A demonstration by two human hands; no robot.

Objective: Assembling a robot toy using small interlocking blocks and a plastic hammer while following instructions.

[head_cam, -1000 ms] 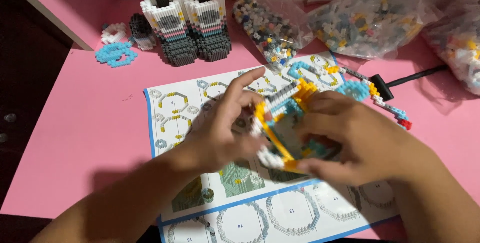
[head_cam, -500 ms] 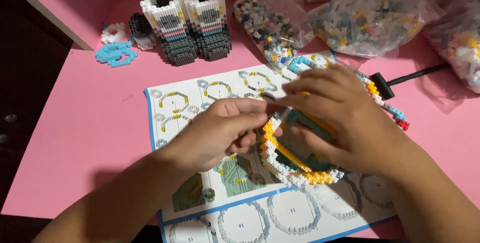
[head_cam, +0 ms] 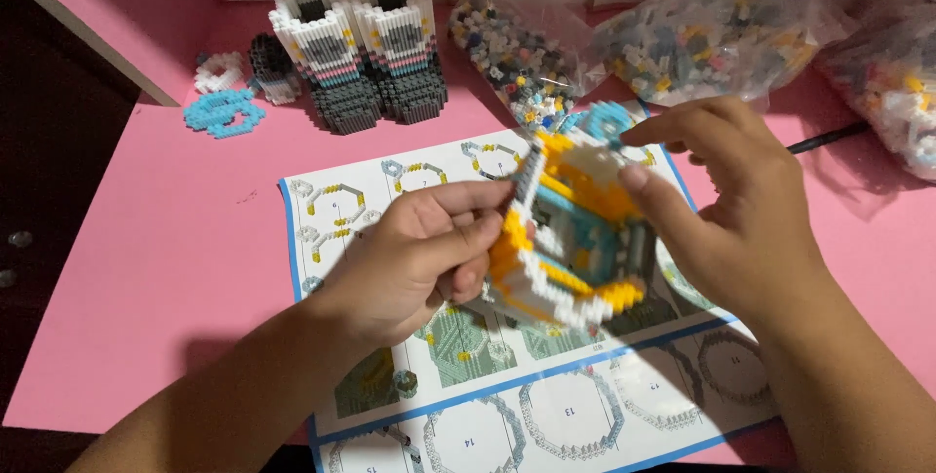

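Note:
Both my hands hold a small-brick model (head_cam: 570, 234) of yellow, white, teal and grey bricks, tilted on its side above the instruction sheet (head_cam: 546, 405). My left hand (head_cam: 414, 263) grips its left side with curled fingers. My right hand (head_cam: 736, 215) holds its right and top edge, thumb pressed on the yellow rim. A light blue ring of bricks (head_cam: 606, 122) shows at the model's upper end, blurred by motion.
The pink table (head_cam: 166, 268) carries two tall white, grey and pink brick-built columns (head_cam: 361, 49) at the back, a loose blue brick ring (head_cam: 225, 114) at the left, and clear bags of mixed bricks (head_cam: 682, 39) along the back right. A black tool (head_cam: 829, 137) lies right.
The model lay flat on the sheet under my hands; now it is lifted and turned on edge, its open inside facing me.

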